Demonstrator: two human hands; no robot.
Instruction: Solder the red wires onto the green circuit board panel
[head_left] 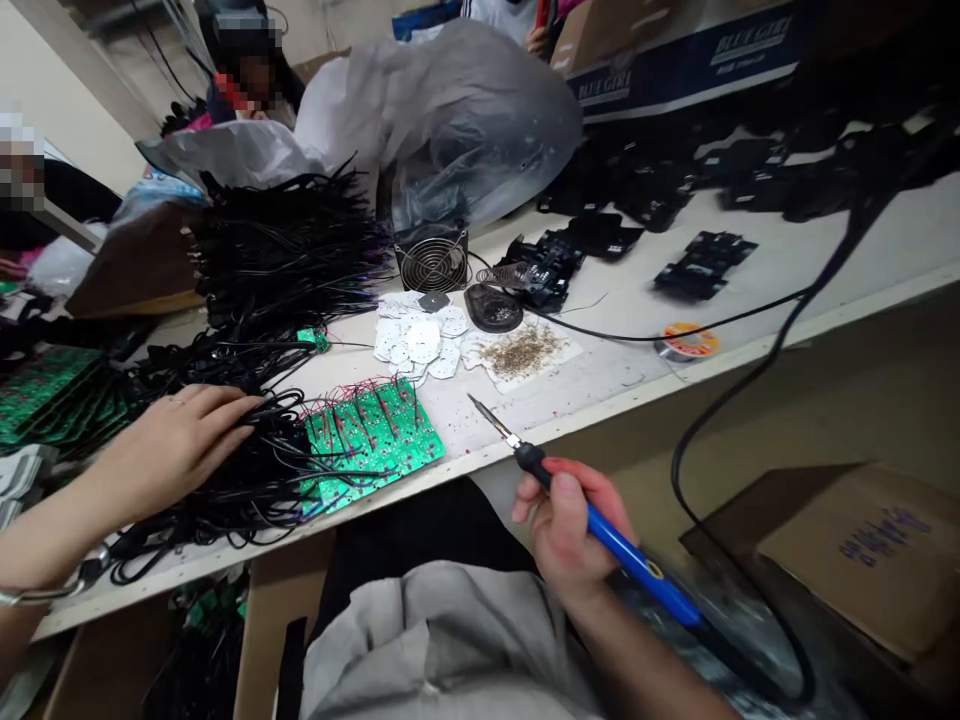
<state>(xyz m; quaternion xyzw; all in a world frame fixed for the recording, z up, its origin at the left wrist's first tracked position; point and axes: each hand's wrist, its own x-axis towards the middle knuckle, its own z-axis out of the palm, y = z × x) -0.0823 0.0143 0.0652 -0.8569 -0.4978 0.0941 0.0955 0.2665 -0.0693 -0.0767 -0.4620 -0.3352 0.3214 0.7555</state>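
Observation:
My right hand (566, 525) is closed around the blue handle of a soldering iron (600, 528), whose tip points up-left over the table edge near a green circuit board (371, 438) with red wires. My left hand (176, 445) rests with fingers stretched out on a tangle of black wires (247, 470) just left of that board. White round discs (420, 340) lie behind the board.
A small fan (433, 260), a black sponge dish (493, 308), a solder spool (686, 342) and black plastic parts (705, 262) sit on the white table (825, 250). More green boards (52, 395) lie far left. A cardboard box (862, 555) stands right. Other people sit behind a plastic bag (450, 110).

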